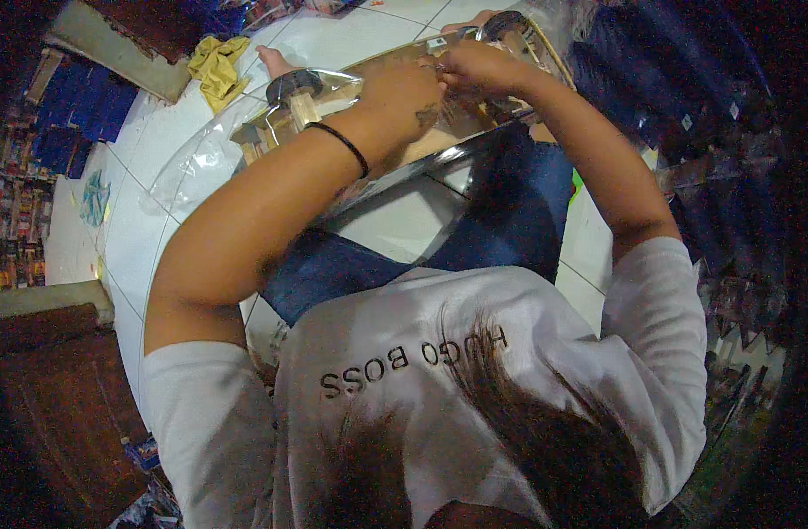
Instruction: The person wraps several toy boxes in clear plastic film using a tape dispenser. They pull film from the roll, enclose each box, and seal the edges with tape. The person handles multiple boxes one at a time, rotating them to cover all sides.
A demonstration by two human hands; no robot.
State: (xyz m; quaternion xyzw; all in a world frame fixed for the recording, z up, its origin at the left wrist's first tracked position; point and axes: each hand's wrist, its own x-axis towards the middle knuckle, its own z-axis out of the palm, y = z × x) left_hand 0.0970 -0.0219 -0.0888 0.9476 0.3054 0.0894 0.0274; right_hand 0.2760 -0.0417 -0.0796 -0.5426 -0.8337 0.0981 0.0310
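Observation:
Across my lap lies a long shallow box (461,145) with a tan inside and a shiny edge. Light wooden-looking pieces (305,108) and a dark round piece (294,85) sit at its left end; another dark round piece (505,26) is at the right end. Clear plastic (197,172) spreads loosely over the left end and onto the floor. My left hand (408,95) and my right hand (482,69) meet above the middle of the box, fingers closed and fingertips together. What they pinch is too small and partly hidden to make out.
Crumpled yellow material (217,72) lies on the white tiled floor (139,238) beyond the box's left end. A small bluish crumpled piece (95,196) is farther left. Stacked packages (20,212) line the left side, above a brown wooden piece of furniture (56,397). Dark blue items fill the right.

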